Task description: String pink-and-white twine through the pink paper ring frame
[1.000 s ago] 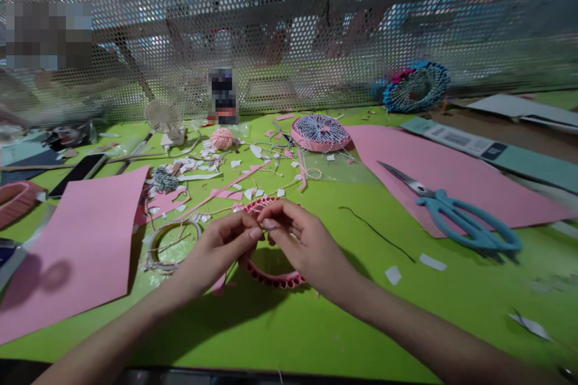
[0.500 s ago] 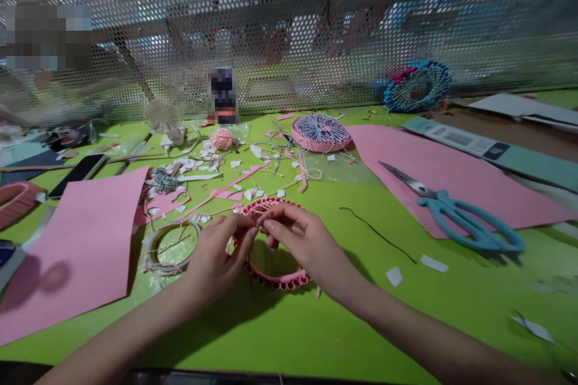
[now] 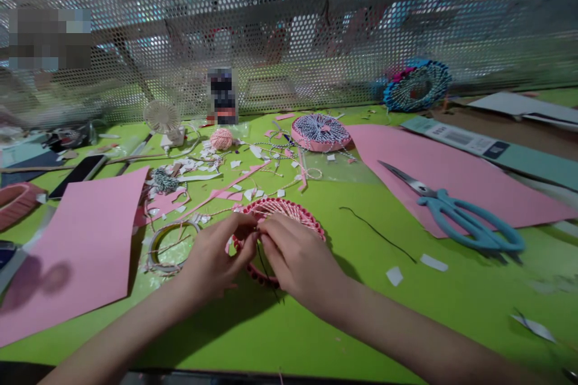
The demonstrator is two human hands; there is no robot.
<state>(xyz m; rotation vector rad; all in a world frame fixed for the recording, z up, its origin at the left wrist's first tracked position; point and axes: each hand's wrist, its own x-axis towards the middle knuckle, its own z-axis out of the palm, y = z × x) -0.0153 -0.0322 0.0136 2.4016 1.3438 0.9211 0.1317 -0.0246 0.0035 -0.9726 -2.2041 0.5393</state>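
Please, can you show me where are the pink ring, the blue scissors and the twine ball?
Pink notched ring (image 3: 275, 200): head view, top of the rim.
Blue-handled scissors (image 3: 451, 212): head view, the handle.
Pink twine ball (image 3: 221, 139): head view, middle of the ball.

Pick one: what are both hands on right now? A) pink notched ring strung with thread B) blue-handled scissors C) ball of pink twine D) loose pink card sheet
A. The left hand and right hand pinch together at the rim of the pink notched ring, with a dark thread hanging below their fingers.
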